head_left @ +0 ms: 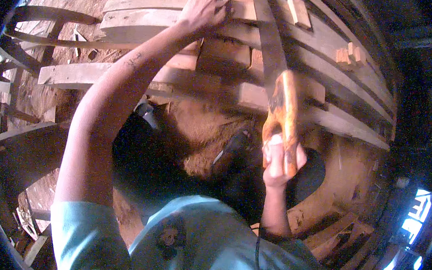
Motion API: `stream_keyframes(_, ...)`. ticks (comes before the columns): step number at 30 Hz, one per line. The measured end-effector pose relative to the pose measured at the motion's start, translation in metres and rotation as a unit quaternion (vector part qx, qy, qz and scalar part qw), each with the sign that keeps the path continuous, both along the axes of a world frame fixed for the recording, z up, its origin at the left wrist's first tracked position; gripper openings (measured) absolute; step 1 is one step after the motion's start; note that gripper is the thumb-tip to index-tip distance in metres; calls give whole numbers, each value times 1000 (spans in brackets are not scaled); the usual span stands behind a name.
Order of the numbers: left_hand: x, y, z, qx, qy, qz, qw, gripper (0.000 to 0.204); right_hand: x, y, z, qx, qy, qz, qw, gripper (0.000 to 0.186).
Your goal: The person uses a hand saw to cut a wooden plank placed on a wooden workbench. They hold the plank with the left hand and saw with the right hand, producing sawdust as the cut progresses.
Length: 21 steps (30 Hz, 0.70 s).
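Note:
My right hand (277,160) is wrapped round the orange-yellow wooden handle of a handsaw (288,110). Its long grey blade (270,35) runs away from me, over several pale wooden boards, and leaves the picture at the upper edge. To the left of the blade, my left hand (205,8) rests on a wooden board (244,8), its fingers extended and slightly bent over the wood. Whether the saw's teeth touch a board is too blurred to tell. A block of wood (225,52) lies between the boards, below my left hand.
Small wood blocks (351,55) and a short offcut (299,10) lie on the boards at the right. Nearer me runs another plank (73,74). Curved timber pieces (27,145) stand at the left. Sawdust (197,118) covers the ground; more slats (340,236) lie at the lower right.

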<state>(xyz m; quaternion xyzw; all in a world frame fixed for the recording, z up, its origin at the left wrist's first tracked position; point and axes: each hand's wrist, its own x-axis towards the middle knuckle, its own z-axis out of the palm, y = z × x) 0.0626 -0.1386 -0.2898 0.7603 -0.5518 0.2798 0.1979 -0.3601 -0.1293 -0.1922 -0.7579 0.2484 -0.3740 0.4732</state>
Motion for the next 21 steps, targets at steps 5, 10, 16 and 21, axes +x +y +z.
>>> stream_keyframes(5, 2, 7, 4, 20, 37, 2, 999, 46, 81, -31, 3, -21, 63, -5, 998, 23)
stream_keyframes(10, 9, -2, -5, -47, 43, -26, 998, 44, 9, 0, 0, 9, 3, -4, 1000, 15)
stream_keyframes(16, -30, 13, 49, -12, 87, -37, 995, 32, 73, -30, 2, 21, -9, -3, 1000, 24)
stream_keyframes(21, -19, 13, 39, -2, 72, -20, 997, 28, 27, -4, 4, 44, -24, 1, 999, 13)
